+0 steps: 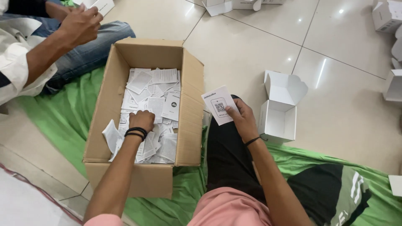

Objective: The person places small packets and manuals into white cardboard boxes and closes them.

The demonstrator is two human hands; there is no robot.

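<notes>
Reaching into the cardboard box [109, 100], the left hand [141, 120] closes on thin, floppy paper leaflets [155, 104]; the right hand [242, 120] pinches a light white card [217, 104] by its edge.

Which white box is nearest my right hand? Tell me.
The open white box just right of your right hand, lid flap raised. The other white boxes lie farther off along the frame's top and right edges.

The left hand [141, 120] is buried fingers-down among the white paper slips [153, 109] in the cardboard box [190, 100], so its fingertips and whatever they touch are hidden. Behind the card [219, 104] at three o'clock of the box, the right hand [242, 121] shows only its thumb in front; the other fingers are covered. At ten o'clock, a co-worker's hands [79, 23] are partly cut off by the frame's edge, and what they hold cannot be made out.
</notes>
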